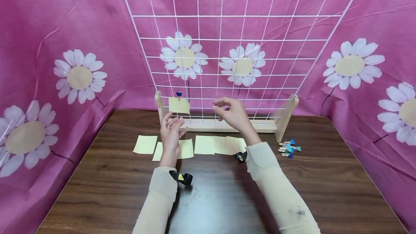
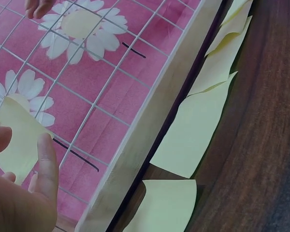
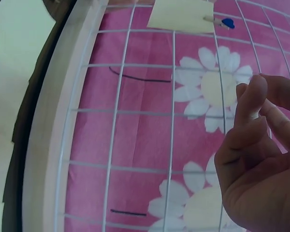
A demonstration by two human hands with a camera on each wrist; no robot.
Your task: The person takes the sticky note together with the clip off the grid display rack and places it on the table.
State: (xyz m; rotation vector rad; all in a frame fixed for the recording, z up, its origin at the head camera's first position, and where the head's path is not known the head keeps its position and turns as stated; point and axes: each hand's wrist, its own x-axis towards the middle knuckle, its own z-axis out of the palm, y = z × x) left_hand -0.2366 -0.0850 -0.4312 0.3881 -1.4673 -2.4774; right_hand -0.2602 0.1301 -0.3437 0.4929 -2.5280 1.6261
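A yellow sticky note (image 1: 179, 105) hangs on the lower left of the white wire grid (image 1: 222, 15). A small wooden clothespin with a blue heart (image 1: 179, 94) clips its top edge to a wire. Just below the note is my left hand (image 1: 170, 133), its fingers spread and loosely bent. In the left wrist view those fingers overlap the note (image 2: 19, 135); I cannot tell whether they touch it. My right hand (image 1: 234, 114) hovers in front of the grid, right of the note. Its thumb and forefinger (image 3: 258, 89) come close together with nothing visible between them.
Several more yellow notes (image 1: 145, 144) lie in a row on the dark wooden table (image 1: 208, 198), some overlapping. Clothespins with blue and green hearts (image 1: 288, 148) are heaped at the right. A wooden stand (image 1: 286, 118) holds the grid upright before a pink flowered cloth (image 1: 97, 17).
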